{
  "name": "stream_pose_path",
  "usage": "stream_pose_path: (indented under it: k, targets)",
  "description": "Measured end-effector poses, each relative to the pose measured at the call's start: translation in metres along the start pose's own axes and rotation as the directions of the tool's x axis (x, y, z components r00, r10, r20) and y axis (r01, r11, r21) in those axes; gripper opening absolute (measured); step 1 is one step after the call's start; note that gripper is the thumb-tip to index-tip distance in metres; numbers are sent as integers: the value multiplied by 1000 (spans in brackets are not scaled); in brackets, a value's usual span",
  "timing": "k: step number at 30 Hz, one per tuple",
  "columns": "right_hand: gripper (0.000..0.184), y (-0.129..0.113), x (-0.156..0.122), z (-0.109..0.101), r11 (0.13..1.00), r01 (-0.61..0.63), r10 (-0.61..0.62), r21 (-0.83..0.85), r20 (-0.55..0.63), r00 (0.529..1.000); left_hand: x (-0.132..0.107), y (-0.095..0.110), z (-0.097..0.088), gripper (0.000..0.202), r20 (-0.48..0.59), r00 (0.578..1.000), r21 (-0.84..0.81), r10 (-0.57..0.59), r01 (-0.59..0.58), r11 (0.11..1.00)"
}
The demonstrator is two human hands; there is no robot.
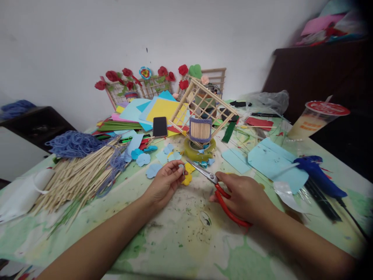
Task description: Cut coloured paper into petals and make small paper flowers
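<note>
A small pale-blue paper piece (181, 168) is pinched between the thumb and fingertips of the left hand (164, 182), just in front of the tape roll (194, 152). Red-handled scissors (217, 186) are gripped by the right hand (243, 196), in front of the tape roll and slightly to its right, with the fingers closed through the handles and the blades pointed at the paper piece. Blue paper flowers (143, 158) are scattered left of the tape roll, and a blue glue gun (317, 175) is laid well to its right.
</note>
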State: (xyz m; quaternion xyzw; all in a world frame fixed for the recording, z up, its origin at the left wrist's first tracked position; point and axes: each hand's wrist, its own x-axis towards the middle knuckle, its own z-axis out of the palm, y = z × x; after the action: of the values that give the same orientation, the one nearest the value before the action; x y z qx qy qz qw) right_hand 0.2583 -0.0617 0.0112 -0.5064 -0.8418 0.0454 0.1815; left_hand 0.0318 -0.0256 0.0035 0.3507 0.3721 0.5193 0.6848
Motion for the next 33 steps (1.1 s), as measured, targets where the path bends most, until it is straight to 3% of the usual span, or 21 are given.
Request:
stream_pose_path:
  k: [10, 21, 33]
  targets:
    - [47, -1, -1, 4, 1000, 29, -29, 1, -8, 1000, 1, 2, 2, 14, -106, 993, -190, -55, 34, 981]
    - [48, -1, -3, 12, 996, 75, -78, -40, -68, 995, -3, -1, 4, 17, -42, 995, -245, -88, 75, 967]
    - [48, -1, -3, 13, 996, 73, -76, -46, -45, 996, -4, 2, 7, 18, -44, 991, -270, -123, 106, 957]
